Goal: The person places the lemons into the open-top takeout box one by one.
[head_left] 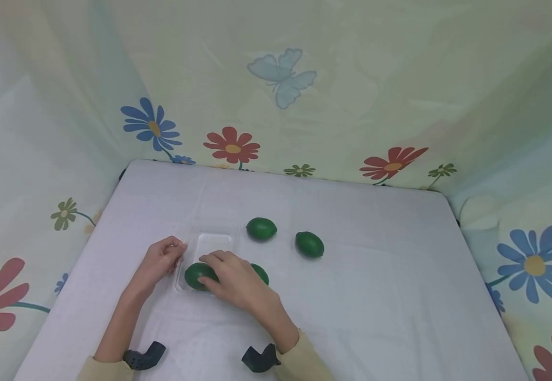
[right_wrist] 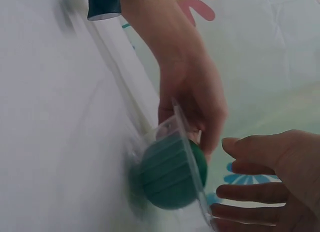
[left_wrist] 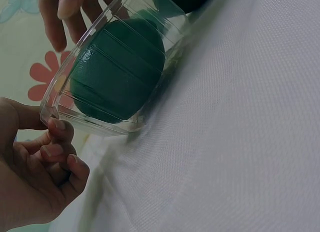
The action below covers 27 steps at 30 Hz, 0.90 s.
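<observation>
Clear box (left_wrist: 97, 125): on the counter (head_left: 376, 296); looks light and bendy, so I'd hold its rim.
Lime in the box (head_left: 196, 276): smooth, maybe slippery, probably firm; best cupped round its middle.
Left grip: left hand (head_left: 163, 255) pinching the box's corner.
Right grip: right hand (head_left: 234, 278) over the box, fingers spread, holding nothing.
Nearby: another lime (head_left: 261, 273), partly behind that hand; two limes beyond (head_left: 261, 229) (head_left: 309, 244).
In the way: the box's wall.
</observation>
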### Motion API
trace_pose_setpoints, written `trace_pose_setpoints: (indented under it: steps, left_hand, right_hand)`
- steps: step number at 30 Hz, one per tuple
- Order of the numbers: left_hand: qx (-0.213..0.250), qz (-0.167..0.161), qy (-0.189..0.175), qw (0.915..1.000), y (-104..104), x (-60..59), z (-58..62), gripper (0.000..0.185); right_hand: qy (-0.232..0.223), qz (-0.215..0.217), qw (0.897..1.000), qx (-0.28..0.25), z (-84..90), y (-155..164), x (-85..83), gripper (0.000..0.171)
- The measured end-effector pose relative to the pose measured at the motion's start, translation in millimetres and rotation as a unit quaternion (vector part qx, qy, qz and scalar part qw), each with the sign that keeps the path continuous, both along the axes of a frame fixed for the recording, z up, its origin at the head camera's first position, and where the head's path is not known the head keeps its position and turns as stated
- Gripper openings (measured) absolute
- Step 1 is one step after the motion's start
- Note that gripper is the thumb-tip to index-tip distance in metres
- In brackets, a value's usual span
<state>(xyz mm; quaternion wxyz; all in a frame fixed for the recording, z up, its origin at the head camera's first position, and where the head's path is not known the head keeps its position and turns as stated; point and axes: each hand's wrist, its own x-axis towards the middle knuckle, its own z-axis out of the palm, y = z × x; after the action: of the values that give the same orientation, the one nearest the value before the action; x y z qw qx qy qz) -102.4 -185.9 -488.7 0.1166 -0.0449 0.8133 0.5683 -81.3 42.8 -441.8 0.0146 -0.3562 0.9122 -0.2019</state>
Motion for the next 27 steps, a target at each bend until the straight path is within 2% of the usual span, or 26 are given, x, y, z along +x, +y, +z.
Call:
trace_pose_setpoints:
  steps: [4, 7, 14, 17, 22, 27]
  left_hand:
    - [-0.003, 0.002, -0.005, 1.0000, -1, 0.3, 0.0, 0.031]
    - [-0.005, 0.004, -0.008, 0.9999, -1, 0.7, 0.1, 0.031]
    - [-0.005, 0.001, -0.005, 1.0000, -1, 1.0, -0.6, 0.033]
    - [-0.005, 0.001, -0.005, 1.0000, -1, 0.7, -1.2, 0.033]
    - [0.000, -0.001, -0.008, 1.0000, 0, 0.6, -2.1, 0.032]
    - [-0.002, -0.001, -0.012, 0.9999, -1, 1.2, -0.8, 0.033]
  right_hand:
    - [0.028, 0.003, 0.999, -0.026, 7.1, 15, 4.0, 0.039]
    - [0.032, 0.008, 0.998, -0.060, 11.7, 28, 8.0, 0.038]
    - [0.071, 0.000, 0.989, -0.129, 16.6, 59, 17.1, 0.038]
    - [0.078, -0.020, 0.988, -0.135, 17.1, 76, 18.2, 0.039]
    - [0.065, -0.071, 0.986, -0.137, 16.4, 106, 16.4, 0.041]
    - [0.077, -0.102, 0.979, -0.158, 9.5, 129, 12.6, 0.043]
